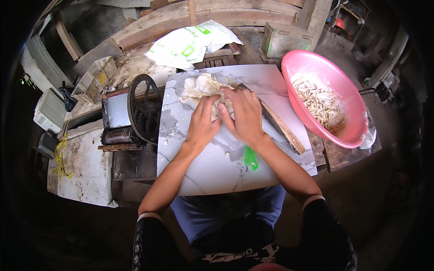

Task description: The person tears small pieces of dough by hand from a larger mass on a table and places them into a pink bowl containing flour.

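Pale, crumbly dough [201,86] lies toward the far side of a marble-patterned board [199,167]. My left hand [204,122] curls its fingers on the near edge of this dough, pressing a piece of it. Beside it, my right hand [244,113] has bent fingers on the same piece, thumbs close together. Both hands partly hide the piece between them. A long wooden stick [282,128] slants across the board just right of my right hand. Nearer to me, a green strip of plastic [250,158] rests below my right wrist.
A pink basin [291,92] with floury noodle-like strands [318,101] stands at the right. Left of the board is a hand-cranked roller machine [120,113] with a large wheel [134,108]. Behind lie a white printed sack [190,45] and, farther left, a plastic crate [94,80].
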A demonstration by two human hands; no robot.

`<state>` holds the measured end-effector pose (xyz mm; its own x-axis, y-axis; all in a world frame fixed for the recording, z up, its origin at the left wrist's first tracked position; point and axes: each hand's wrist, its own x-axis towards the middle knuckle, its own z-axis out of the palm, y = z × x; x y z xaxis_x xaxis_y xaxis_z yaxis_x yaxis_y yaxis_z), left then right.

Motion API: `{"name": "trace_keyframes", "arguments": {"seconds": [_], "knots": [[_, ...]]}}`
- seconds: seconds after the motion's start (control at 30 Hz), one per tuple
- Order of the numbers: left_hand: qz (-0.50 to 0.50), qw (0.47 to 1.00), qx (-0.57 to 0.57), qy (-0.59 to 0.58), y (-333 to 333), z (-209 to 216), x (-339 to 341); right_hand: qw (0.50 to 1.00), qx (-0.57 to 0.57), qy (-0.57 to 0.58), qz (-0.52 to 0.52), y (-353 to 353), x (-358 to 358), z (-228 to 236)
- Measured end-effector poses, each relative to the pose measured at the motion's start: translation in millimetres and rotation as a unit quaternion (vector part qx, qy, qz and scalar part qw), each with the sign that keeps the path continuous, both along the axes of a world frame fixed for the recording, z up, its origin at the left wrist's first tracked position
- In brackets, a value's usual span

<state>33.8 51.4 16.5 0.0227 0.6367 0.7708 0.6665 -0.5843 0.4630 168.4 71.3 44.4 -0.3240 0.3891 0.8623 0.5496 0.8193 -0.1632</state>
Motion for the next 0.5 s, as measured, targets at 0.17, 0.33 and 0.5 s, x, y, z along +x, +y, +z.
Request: {"name": "trace_keyframes", "arguments": {"seconds": [0.17, 0.33, 0.5], "knots": [[-0.041, 0.999, 0.001, -0.014, -3, -1, 2, 0.996, 0.031, -0.002, 0.081, 3, -4, -2], [-0.054, 0.997, -0.053, -0.017, -6, 2, 4, 0.994, 0.007, 0.023, 0.108, 4, 0, -5], [-0.061, 0.987, -0.105, -0.108, -4, -1, 3, 0.983, -0.03, 0.03, 0.18, 11, 0, -7]]}}
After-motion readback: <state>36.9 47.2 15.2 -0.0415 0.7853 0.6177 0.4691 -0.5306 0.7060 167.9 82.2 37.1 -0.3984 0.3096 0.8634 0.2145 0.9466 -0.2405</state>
